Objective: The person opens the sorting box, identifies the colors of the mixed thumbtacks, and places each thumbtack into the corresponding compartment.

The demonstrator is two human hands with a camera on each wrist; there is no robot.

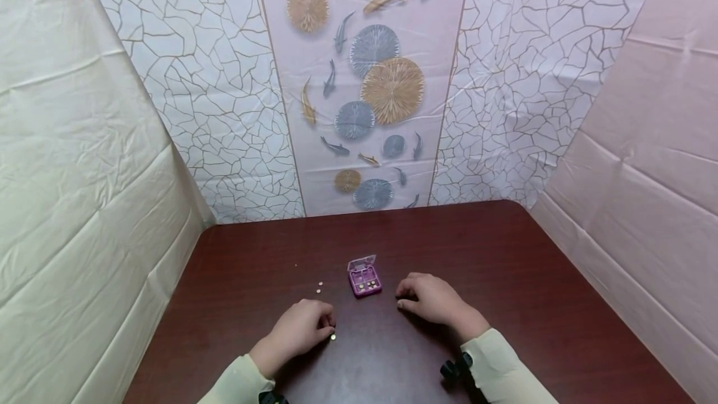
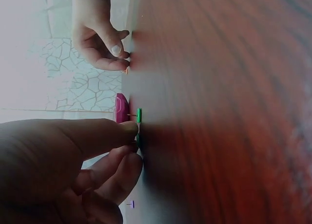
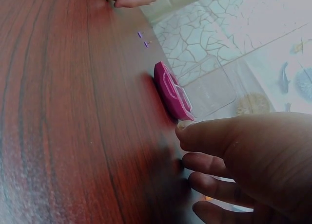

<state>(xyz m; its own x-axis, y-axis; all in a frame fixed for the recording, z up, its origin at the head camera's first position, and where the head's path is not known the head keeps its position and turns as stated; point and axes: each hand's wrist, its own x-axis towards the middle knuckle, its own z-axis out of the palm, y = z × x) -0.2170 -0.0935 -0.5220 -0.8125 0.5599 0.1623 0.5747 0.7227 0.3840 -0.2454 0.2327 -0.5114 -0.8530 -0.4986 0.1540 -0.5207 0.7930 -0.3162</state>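
Observation:
My left hand (image 1: 300, 327) is low over the table, thumb and forefinger pinching a small green thumbtack (image 2: 138, 140). Right beside those fingertips sits another green thumbtack (image 2: 139, 115), its thin pin pointing away from the table. My right hand (image 1: 433, 299) rests on the table at the right, fingers loosely bent with gaps between them. A small orange piece (image 2: 126, 71) shows near its fingertips. Between the hands, farther back, stands a purple compartment box (image 1: 365, 282) with several small pieces inside; its clear lid (image 1: 361, 262) is raised.
Two purple tacks (image 3: 140, 34) lie left of the box, pins up. A tiny speck (image 1: 296, 265) lies farther back on the dark red-brown table (image 1: 252, 248). Patterned cloth (image 1: 364, 111) hangs behind the table's far edge, with plain cloth on both sides.

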